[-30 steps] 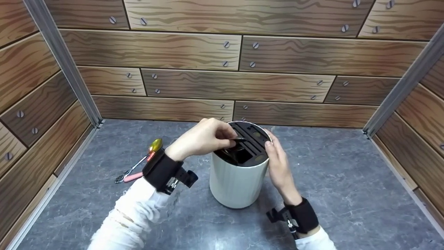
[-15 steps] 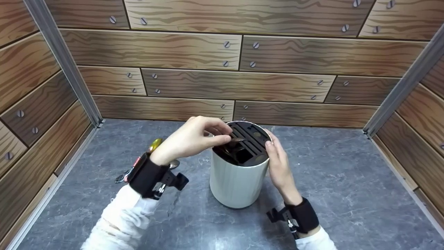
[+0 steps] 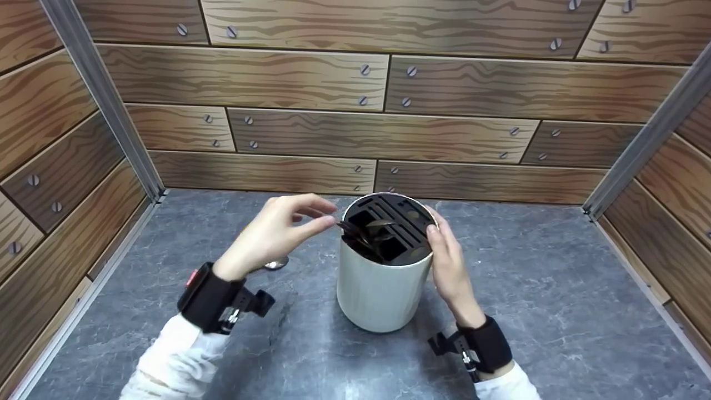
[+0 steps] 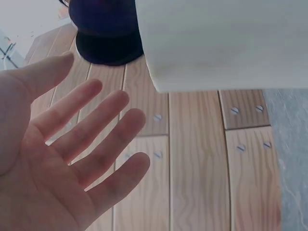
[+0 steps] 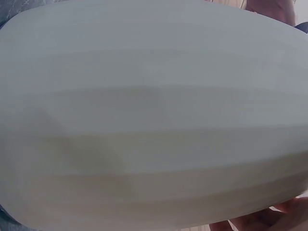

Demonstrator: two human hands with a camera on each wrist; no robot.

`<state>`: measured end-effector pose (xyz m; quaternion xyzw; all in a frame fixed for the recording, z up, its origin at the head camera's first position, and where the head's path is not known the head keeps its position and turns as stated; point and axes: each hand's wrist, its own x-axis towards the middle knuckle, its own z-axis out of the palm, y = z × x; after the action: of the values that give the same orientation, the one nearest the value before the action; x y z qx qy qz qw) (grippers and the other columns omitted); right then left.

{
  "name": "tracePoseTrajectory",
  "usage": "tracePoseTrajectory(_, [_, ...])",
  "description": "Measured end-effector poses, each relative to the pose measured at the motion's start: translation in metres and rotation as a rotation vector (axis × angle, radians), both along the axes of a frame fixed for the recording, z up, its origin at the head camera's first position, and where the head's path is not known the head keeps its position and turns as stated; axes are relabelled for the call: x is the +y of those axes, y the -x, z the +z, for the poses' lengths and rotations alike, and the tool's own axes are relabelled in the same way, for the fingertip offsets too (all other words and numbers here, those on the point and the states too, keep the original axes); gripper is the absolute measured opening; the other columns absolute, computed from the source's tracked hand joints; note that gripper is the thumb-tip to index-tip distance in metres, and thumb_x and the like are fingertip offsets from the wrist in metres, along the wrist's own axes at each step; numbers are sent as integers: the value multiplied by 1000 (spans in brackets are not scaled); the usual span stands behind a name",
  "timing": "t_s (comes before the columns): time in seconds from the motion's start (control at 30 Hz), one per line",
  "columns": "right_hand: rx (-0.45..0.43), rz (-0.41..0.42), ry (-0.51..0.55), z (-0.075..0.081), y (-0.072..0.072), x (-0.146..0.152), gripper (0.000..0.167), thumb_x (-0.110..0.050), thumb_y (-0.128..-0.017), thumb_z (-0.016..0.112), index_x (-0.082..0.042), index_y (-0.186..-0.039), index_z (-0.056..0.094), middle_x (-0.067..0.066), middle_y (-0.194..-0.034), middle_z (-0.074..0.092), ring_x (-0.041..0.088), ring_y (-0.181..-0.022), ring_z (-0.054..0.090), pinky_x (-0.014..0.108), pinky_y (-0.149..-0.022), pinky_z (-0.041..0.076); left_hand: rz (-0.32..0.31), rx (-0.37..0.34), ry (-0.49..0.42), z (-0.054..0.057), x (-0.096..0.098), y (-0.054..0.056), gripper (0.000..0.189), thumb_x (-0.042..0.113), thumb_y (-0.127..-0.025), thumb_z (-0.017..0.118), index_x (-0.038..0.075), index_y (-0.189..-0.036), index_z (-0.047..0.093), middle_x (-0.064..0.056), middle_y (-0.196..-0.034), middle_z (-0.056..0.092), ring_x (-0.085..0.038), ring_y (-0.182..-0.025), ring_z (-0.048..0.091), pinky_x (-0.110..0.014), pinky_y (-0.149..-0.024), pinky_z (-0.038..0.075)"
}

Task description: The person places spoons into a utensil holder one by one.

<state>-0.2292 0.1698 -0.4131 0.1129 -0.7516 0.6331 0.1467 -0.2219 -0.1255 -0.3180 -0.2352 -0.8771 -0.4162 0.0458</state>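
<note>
A white cylindrical utensil holder [image 3: 379,297] stands upright, its black slotted top [image 3: 414,225] facing up. Several dark utensils [image 3: 364,236] lean in the large opening on its left, with a brownish rounded end [image 3: 380,223] showing above it. My left hand [image 3: 278,230] is just left of the rim, fingers extended and thumb apart. In the left wrist view its palm and fingers [image 4: 103,156] hold nothing. My right hand [image 3: 447,258] grips the holder's right side, thumb on the rim. In the right wrist view the white wall hides most of that hand.
A silver spoon bowl [image 3: 276,263] lies on the grey marbled tabletop [image 3: 311,355], partly behind my left wrist. A red handle piece [image 3: 191,276] peeks out beside the wrist strap. Wood-patterned walls [image 3: 266,133] enclose the back and both sides.
My left hand has let go of the dark utensil it pinched in the opening and moved left, past the rim. My right hand keeps its grip on the holder.
</note>
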Motion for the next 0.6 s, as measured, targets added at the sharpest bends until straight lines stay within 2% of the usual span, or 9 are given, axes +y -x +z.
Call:
tracePoseTrajectory(0.1, [-6,-13,-16,0,-1,1,50,-17,-113,33,2,-159,40,21,-163,48,21,-152,45,7,-118,34,45,-10,-26,-7,-10,0,28,27,-101,70,13,-124,75,-7,-126,78,-25,-118,74,-48,-110,57])
tracePoseTrajectory(0.17, [-4,-16,-25,1,-1,1,50,-17,-113,34,2,-159,40,21,-163,47,30,-154,42,7,-118,33,69,-12,-32,-13,-16,1,28,26,-101,70,12,-124,75,-7,-124,79,-26,-117,75,-49,-111,57])
tracePoseTrajectory(0.33, [-13,-23,-27,1,-1,1,49,-17,-113,34,1,-159,41,20,-163,48,31,-154,41,7,-118,33,145,40,28,-36,-31,3,28,24,-101,70,9,-124,75,-11,-123,79,-30,-113,75,-53,-108,56])
tracePoseTrajectory(0.6, [-12,-22,-28,0,0,1,49,-17,-113,34,2,-158,41,20,-163,49,31,-154,42,7,-118,34,319,142,256,-82,-51,7,28,22,-98,73,6,-121,75,-16,-121,78,-38,-111,74,-57,-95,60])
